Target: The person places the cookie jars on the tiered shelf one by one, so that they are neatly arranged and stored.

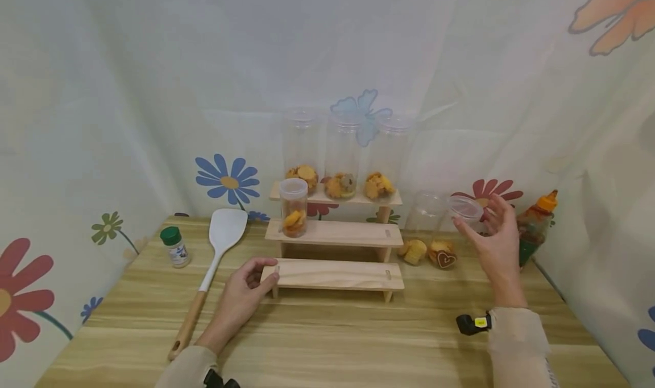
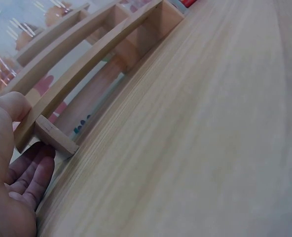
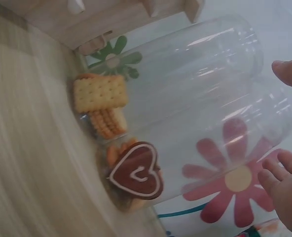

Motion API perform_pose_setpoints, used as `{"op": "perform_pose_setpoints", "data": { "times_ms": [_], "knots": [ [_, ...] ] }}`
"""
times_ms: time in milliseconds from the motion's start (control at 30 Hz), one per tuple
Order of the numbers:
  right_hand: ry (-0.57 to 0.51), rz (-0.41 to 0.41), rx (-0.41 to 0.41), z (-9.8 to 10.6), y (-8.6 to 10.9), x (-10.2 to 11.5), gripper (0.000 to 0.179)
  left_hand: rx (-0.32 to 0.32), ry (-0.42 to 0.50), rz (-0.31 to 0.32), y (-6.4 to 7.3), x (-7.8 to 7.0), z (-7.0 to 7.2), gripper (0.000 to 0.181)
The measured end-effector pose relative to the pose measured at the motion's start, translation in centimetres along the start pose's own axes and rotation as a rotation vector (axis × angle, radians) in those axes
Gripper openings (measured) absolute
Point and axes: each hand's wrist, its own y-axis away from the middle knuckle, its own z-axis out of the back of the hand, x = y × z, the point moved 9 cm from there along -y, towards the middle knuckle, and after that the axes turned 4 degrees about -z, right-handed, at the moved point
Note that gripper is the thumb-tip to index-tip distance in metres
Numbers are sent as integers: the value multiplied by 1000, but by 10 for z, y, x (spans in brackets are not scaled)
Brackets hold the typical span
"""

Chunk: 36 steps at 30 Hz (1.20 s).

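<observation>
My left hand (image 1: 241, 294) grips the left end of the lowest step of a three-tier wooden shelf (image 1: 332, 274). Its thumb lies on the board; in the left wrist view the fingertips touch the step's leg (image 2: 56, 136). My right hand (image 1: 493, 237) reaches round the lid end of a tall clear jar (image 1: 450, 231) with thumb and fingers spread. In the right wrist view a gap shows between the fingers and this jar, which holds a heart-marked chocolate cookie (image 3: 138, 170). Beside it stands another clear jar (image 1: 427, 217) with rectangular crackers (image 3: 100, 94).
Three tall jars of cookies (image 1: 302, 149) stand on the top tier, and a short lidded jar (image 1: 294, 206) on the middle tier's left. A white spatula (image 1: 227, 231) and green-capped shaker (image 1: 175, 247) lie left. An orange-topped bottle (image 1: 534, 226) stands far right.
</observation>
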Motion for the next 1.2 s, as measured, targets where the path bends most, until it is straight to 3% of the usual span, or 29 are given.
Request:
{"op": "perform_pose_setpoints", "data": {
  "times_ms": [700, 933, 1200],
  "knots": [
    [55, -84, 69, -28, 1, -55, 95, 10, -15, 13, 1, -1, -1, 35],
    [15, -98, 111, -36, 3, -61, 90, 4, -9, 11, 1, -2, 0, 35],
    [38, -114, 118, -38, 5, -70, 87, 6, -26, 14, -1, 2, -1, 34]
  ]
}}
